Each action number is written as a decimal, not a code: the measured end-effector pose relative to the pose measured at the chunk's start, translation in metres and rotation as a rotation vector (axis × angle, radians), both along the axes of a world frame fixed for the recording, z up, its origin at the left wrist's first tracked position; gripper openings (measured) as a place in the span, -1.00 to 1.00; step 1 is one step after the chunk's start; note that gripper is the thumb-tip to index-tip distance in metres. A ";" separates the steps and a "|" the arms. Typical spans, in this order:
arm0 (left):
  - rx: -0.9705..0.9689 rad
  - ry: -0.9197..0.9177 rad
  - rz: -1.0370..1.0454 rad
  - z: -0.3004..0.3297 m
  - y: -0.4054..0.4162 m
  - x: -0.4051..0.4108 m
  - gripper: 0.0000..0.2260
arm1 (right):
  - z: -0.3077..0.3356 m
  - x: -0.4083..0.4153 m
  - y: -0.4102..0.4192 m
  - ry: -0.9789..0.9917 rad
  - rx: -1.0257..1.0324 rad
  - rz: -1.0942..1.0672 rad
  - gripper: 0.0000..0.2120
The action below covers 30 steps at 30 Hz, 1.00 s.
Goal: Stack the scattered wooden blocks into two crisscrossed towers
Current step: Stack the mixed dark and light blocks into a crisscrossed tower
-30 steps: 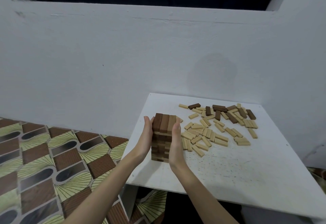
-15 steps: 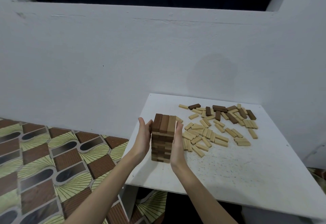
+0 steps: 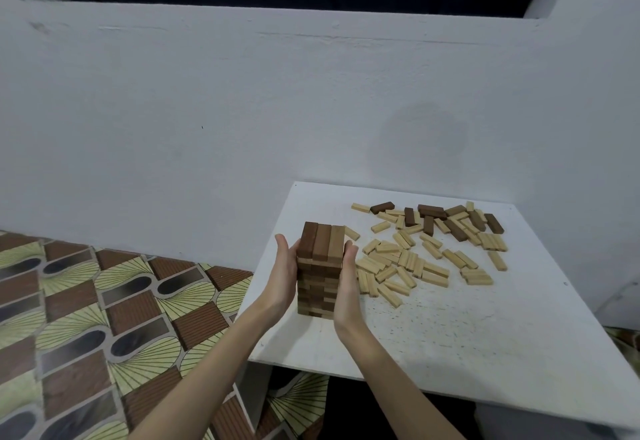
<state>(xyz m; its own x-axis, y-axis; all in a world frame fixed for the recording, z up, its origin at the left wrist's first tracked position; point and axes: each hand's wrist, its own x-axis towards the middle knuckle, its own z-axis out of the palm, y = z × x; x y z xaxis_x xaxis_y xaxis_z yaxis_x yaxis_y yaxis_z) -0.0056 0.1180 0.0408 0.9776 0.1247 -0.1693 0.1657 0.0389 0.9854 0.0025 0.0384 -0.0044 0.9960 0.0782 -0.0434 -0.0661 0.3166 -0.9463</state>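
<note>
One crisscrossed tower [image 3: 320, 266] of brown and tan blocks stands near the left edge of the white table [image 3: 450, 329]. My left hand [image 3: 284, 273] presses flat against its left side and my right hand [image 3: 346, 284] presses flat against its right side, fingers straight and pointing up. To the right of the tower lies a spread of loose light blocks [image 3: 405, 266]. Farther back sit several dark blocks [image 3: 450, 220] mixed with light ones. No second tower is in view.
A white wall [image 3: 242, 110] rises right behind the table. Left of the table lies a patterned brown and green floor [image 3: 104, 318]. The table's front right part bears only small specks.
Both hands have slid slightly along the tower's sides while staying pressed to it. The tower and the loose blocks have stayed where they were.
</note>
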 end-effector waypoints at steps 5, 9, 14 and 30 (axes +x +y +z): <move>0.147 -0.047 -0.197 0.009 0.052 0.023 -0.05 | 0.051 0.005 -0.045 -0.138 -0.347 -0.011 -0.09; 0.648 -0.146 -0.477 0.031 0.081 0.045 -0.03 | 0.083 0.032 -0.076 -0.226 -0.921 0.305 0.13; 1.008 -0.127 -0.670 0.050 0.059 0.065 0.06 | 0.101 0.055 -0.066 -0.264 -1.302 0.493 0.19; 1.104 -0.134 -0.680 0.044 0.044 0.077 -0.02 | 0.094 0.065 -0.053 -0.300 -1.350 0.527 0.17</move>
<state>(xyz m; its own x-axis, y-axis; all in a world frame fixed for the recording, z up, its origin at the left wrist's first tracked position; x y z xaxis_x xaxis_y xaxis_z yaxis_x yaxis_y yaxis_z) 0.0715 0.1622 0.0851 0.9007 -0.3892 -0.1931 -0.2700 -0.8496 0.4532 0.0674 -0.0147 0.0900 0.8509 0.4942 -0.1779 0.3558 -0.7915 -0.4970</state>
